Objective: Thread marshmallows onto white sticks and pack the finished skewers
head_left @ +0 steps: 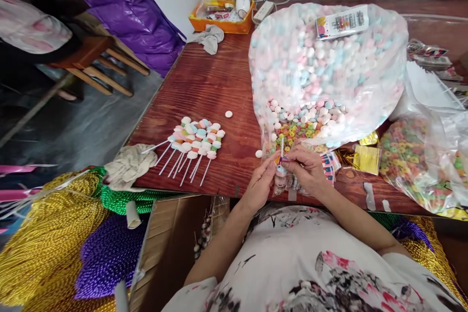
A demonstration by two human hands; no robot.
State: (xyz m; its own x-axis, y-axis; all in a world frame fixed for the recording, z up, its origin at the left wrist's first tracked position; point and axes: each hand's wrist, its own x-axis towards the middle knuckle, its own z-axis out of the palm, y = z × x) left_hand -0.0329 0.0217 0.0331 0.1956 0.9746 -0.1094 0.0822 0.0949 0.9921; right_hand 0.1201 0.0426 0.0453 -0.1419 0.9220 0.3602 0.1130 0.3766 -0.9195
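My left hand (260, 184) and my right hand (308, 169) meet at the near edge of the wooden table (204, 83). Both pinch a small clear candy packet (281, 175) with a white stick (282, 145) rising from it. Just beyond my hands lies a big clear bag of pastel candy discs (321, 63), its mouth open toward me with colourful ring candies (298, 131) spilling there. To the left a pile of finished candy sticks (193, 144) lies fanned on the table. One loose white disc (258, 153) rests near my left hand.
A second bag of ring candies (417, 161) sits at right, with gold twist ties (366, 158) beside it. An orange tray (221, 14), a cloth (210, 36) and a power strip (263, 10) are at the back. Gold, green and purple cord bundles (51, 243) lie below left.
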